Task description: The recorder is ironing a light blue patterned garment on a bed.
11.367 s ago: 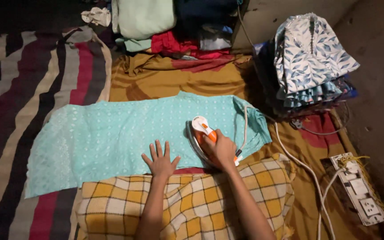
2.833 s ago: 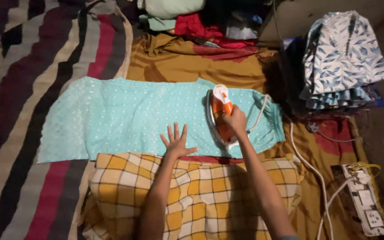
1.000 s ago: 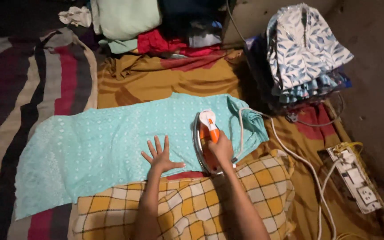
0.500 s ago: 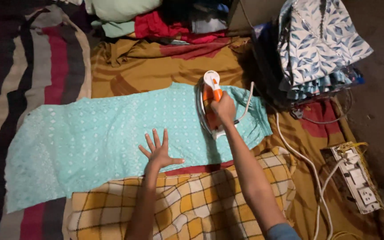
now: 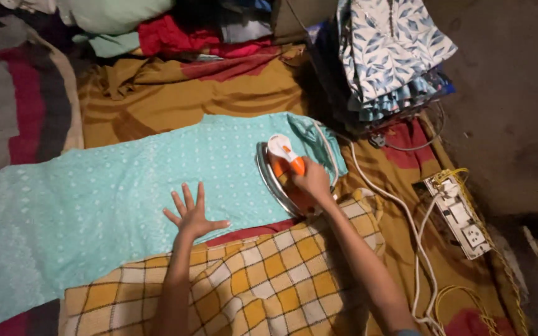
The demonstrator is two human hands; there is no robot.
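Head view. Right hand (image 5: 311,180) closed around the orange handle of the iron (image 5: 284,176), which rests sole-down on the right end of the cloth (image 5: 126,193). Left hand (image 5: 192,214) open, fingers spread, palm flat on the cloth near its front edge. The iron, rigid with a smooth metal sole, is likely heavy and best taken by the handle. The cloth, thin, soft, turquoise with small pale dots, should crease easily. It lies flat over an ochre sheet (image 5: 194,106). Cord (image 5: 406,218) runs to a white power strip (image 5: 459,214); checked fabric (image 5: 263,274) covers the lap.
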